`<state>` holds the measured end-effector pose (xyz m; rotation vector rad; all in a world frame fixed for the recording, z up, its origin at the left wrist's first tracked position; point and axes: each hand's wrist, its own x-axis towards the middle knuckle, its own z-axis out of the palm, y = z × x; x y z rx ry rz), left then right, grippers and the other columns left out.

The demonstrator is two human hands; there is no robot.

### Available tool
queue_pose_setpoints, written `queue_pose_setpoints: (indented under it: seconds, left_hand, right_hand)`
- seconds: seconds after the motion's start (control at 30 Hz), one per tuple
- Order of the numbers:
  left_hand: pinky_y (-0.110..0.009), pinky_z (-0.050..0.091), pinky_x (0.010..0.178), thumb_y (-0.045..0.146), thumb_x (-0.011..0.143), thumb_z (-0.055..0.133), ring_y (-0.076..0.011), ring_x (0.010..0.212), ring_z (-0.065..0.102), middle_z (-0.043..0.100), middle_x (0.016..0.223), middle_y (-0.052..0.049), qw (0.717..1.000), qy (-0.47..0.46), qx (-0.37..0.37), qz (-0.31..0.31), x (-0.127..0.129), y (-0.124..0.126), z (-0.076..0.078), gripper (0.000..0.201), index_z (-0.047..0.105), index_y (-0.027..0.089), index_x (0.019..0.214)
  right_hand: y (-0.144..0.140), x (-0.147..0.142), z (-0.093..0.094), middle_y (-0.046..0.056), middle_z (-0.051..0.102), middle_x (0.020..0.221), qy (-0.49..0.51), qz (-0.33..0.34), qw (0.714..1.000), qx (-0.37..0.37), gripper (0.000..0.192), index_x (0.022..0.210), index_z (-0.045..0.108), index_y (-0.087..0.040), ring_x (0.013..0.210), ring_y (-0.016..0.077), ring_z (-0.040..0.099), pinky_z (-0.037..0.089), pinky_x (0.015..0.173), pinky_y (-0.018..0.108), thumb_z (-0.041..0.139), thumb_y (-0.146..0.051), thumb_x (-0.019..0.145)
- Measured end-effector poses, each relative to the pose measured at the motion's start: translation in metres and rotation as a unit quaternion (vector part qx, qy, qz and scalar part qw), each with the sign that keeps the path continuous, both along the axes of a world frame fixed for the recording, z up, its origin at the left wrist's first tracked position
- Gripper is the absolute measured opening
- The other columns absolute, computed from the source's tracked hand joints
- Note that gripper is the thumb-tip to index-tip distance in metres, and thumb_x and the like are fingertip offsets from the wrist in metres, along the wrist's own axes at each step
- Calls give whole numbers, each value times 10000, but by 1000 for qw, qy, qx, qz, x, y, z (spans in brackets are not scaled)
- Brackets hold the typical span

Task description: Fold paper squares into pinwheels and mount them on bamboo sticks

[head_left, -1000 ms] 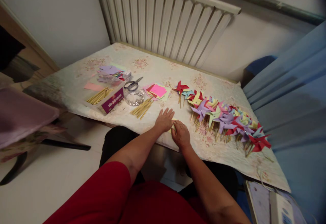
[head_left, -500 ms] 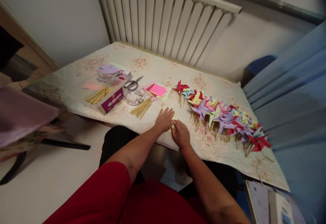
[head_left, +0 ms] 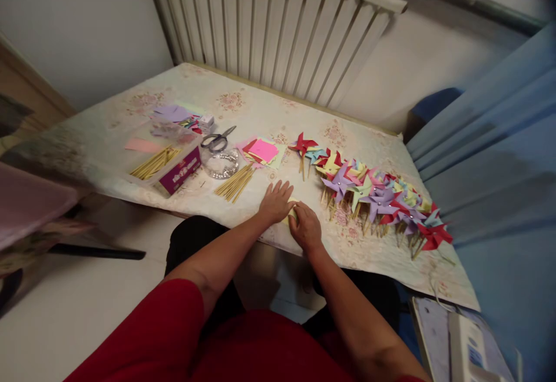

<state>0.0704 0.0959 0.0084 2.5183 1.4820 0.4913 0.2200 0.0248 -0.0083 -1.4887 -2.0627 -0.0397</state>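
Box of sticks (head_left: 167, 164) far left; scissors (head_left: 217, 138), loose sticks (head_left: 236, 181). Left hand (head_left: 274, 202) flat, fingers spread, pressing yellow paper (head_left: 292, 213) at table's (head_left: 130, 121) near edge. Right hand (head_left: 306, 228) curled, pinching paper's edge. Pinwheels (head_left: 373, 196) right.

Our left hand (head_left: 275, 202) lies palm down with fingers spread and pointing away from us, the bare forearm reaching in from the lower left out of a red sleeve. Our right hand (head_left: 306, 226) sits just beside it, fingers curled inward toward the left hand's thumb side, its forearm coming from the lower right.
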Motion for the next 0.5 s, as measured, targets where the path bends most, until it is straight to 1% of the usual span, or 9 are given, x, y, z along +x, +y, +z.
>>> queue_pose_setpoints:
  seconds: [0.1, 0.17, 0.23, 0.3, 0.37, 0.43, 0.5]
  left_hand:
    - [-490, 211, 1226, 391, 992, 369, -295, 1509, 257, 360, 1602, -137, 998, -60, -24, 23, -4, 6, 1, 578, 416, 123, 1501]
    - [-435, 243, 1223, 346, 995, 357, -257, 1495, 298, 410, 1574, -142, 991, -118, -50, 30, -9, 13, 1, 548, 436, 106, 1480]
    - [-385, 268, 1216, 293, 990, 348, -224, 1448, 386, 487, 1517, -153, 979, -184, -78, 40, -16, 21, 1, 504, 494, 84, 1426]
    - [-350, 291, 1203, 263, 985, 336, -214, 1394, 457, 548, 1453, -179, 961, -253, -98, 51, -24, 26, 1, 484, 544, 41, 1360]
    - [-342, 332, 1177, 265, 975, 356, -217, 1336, 513, 599, 1386, -188, 941, -317, -101, 65, -32, 29, 2, 456, 589, 36, 1293]
    - [-339, 395, 1125, 293, 972, 382, -209, 1252, 574, 650, 1305, -161, 917, -376, -109, 77, -38, 31, 2, 415, 626, 82, 1233]
    - [-338, 460, 1049, 318, 972, 392, -200, 1147, 629, 694, 1199, -128, 889, -425, -144, 95, -41, 31, 1, 380, 642, 128, 1185]
  right_hand:
    - [0, 2, -1, 170, 657, 1192, 41, -47, 998, 18, 305, 1193, 607, -153, 1138, 276, 595, 480, 1012, 453, 516, -278, 931]
    - [1, 3, -1, 171, 664, 1116, 65, -83, 994, 16, 317, 1196, 603, -139, 1065, 277, 604, 496, 966, 448, 500, -278, 931]
    - [3, 4, -2, 169, 662, 1057, 86, -114, 990, 10, 326, 1189, 604, -126, 1008, 277, 605, 505, 926, 445, 485, -273, 924]
    - [4, 5, -2, 160, 661, 1016, 104, -135, 985, 7, 329, 1175, 611, -122, 965, 271, 606, 509, 902, 440, 477, -270, 912]
    - [6, 6, -2, 147, 666, 985, 116, -144, 983, 5, 326, 1155, 622, -126, 925, 259, 611, 513, 888, 429, 486, -269, 896]
    - [6, 8, -2, 130, 672, 966, 129, -152, 980, -1, 323, 1140, 634, -137, 892, 246, 615, 517, 874, 416, 506, -277, 878]
    - [6, 9, -2, 120, 679, 972, 151, -160, 975, -12, 331, 1138, 641, -148, 873, 235, 619, 521, 863, 405, 529, -300, 866]
